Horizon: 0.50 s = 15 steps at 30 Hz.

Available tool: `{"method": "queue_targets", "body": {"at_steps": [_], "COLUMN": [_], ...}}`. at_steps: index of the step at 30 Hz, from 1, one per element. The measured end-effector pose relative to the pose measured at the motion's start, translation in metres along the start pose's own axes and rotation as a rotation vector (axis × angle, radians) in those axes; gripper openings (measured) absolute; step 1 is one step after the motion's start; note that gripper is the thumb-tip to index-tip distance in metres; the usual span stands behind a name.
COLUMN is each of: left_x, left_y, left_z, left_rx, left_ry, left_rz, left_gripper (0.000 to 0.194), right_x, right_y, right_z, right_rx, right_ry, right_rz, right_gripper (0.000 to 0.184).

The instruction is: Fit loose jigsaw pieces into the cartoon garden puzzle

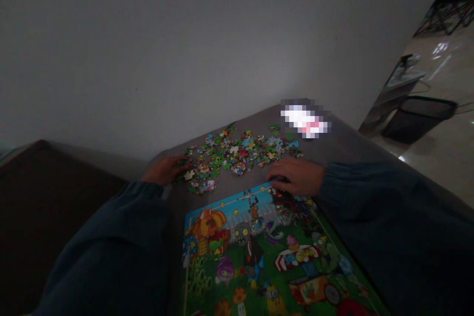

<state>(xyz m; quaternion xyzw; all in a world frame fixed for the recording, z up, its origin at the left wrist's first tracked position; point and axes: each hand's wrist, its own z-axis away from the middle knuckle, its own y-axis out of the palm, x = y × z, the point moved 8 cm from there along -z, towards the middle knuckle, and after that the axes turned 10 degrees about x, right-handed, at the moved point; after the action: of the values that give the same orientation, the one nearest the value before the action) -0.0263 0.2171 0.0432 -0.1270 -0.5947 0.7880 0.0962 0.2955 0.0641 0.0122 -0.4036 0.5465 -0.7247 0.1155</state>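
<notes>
My left hand [165,170] reaches to the left end of a loose heap of jigsaw puzzle pieces [234,150]. Its fingers stretch out among the outermost pieces, slightly apart, and no piece is clearly gripped. My right hand [296,176] rests palm down between the heap and a colourful cartoon picture board [255,252]. Its fingers are loosely bent with a gap to the thumb, which lies by the board's upper edge; nothing shows in them. The board lies flat close to me, printed with zombies, plants and a pumpkin. Dim light blurs small details.
A glowing, pixelated object [305,121] lies at the far right of the grey table [344,145]. A pale wall [185,49] stands right behind the table. A dark brown surface [55,217] is at left. On the floor at right stands a dark bin [418,121].
</notes>
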Motion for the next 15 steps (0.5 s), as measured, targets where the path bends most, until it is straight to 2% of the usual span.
{"method": "queue_targets", "body": {"at_steps": [3,6,9,11,15], "left_x": [-0.004,-0.016,-0.036,-0.047,-0.061], "left_y": [-0.012,-0.011,0.019,0.038,0.052], "left_z": [0.023,0.063,0.104,0.125,0.143], "left_rx": [-0.079,-0.103,0.094,0.199,0.239], "left_ry": [-0.049,-0.064,0.049,0.078,0.101], "left_rz": [-0.006,0.026,0.189,0.215,0.171], "left_gripper": [0.065,0.065,0.057,0.053,0.048], "right_x": [0.001,0.001,0.001,0.001,0.001], "right_y": [0.0,0.0,0.0,0.001,0.001], "right_z": [0.0,0.0,0.0,0.0,0.001], "right_rx": [0.01,0.013,0.016,0.018,0.016], "right_ry": [-0.001,0.006,0.0,-0.007,-0.013], "right_rz": [0.003,0.008,0.013,0.015,0.011], "right_gripper": [0.023,0.023,0.023,0.023,0.025]}}
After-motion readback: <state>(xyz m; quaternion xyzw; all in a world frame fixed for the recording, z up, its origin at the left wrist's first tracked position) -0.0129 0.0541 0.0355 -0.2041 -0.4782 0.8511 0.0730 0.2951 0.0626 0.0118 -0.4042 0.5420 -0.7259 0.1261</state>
